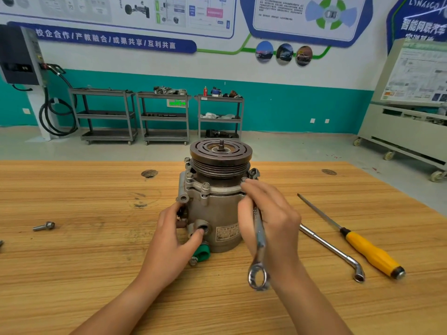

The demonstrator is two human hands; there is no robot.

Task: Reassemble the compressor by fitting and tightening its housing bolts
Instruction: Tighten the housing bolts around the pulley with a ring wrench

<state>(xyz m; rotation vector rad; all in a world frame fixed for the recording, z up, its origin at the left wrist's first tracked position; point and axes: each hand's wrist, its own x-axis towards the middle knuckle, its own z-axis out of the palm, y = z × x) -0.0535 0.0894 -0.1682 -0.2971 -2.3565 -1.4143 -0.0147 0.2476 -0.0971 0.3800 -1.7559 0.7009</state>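
Observation:
The grey compressor stands upright on the wooden table, its grooved pulley on top. Several housing bolts stick up from the flange around the upper rim. My left hand grips the lower left of the body, thumb on a round port. My right hand is shut on a combination wrench. The wrench's open end sits at the right-hand bolt on the flange; its ring end hangs toward me. That bolt is mostly hidden by my fingers.
A loose bolt lies on the table at the left. To the right lie an L-shaped socket wrench and a yellow-handled screwdriver. A green cap sticks out at the compressor's base. Metal carts line the far wall.

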